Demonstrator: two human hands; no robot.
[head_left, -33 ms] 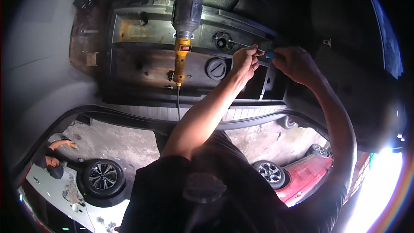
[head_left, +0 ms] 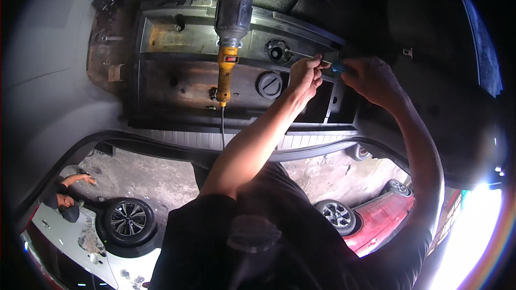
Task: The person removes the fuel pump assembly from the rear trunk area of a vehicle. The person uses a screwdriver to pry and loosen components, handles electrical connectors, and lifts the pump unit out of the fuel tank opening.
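Nothing has visibly moved since the earlier frame. The right hand (head_left: 371, 79) is closed around a blue-handled, metal-shafted screwdriver (head_left: 337, 67); the left hand (head_left: 305, 77) pinches its shaft. Its tip is at a round black fitting (head_left: 278, 52) near the far edge of a dark rectangular bay (head_left: 137, 83), right of a yellow-and-black corded tool (head_left: 228, 56).

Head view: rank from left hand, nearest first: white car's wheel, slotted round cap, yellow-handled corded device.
From the left hand:
1. Slotted round cap: just to its left.
2. Yellow-handled corded device: farther left, past the cap.
3. White car's wheel: lower left of the picture, clearly farthest.
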